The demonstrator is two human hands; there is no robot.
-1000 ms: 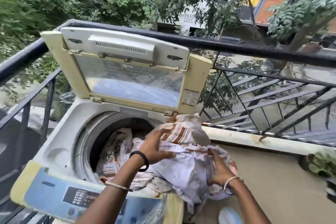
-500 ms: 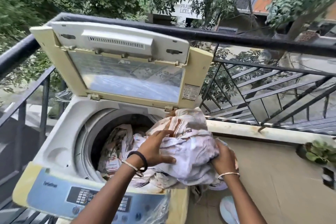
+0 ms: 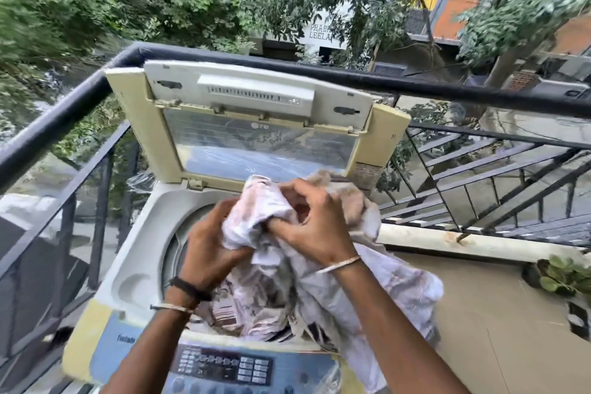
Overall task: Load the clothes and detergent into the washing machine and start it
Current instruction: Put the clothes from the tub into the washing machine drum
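Gripping cloth point(image 3: 265, 214): left hand point(image 3: 211, 243), right hand point(image 3: 315, 221).

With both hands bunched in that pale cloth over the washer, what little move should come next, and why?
Probably push the bundle down into the drum. Both hands grip the pale printed cloth above the opening of the cream top-loading washing machine, and part of it drapes over the machine's right edge, so it is not yet fully inside.

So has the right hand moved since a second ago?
Yes. The right hand has shifted left and up, from the washing machine's right edge to over its opening, gripping the cloth bundle.
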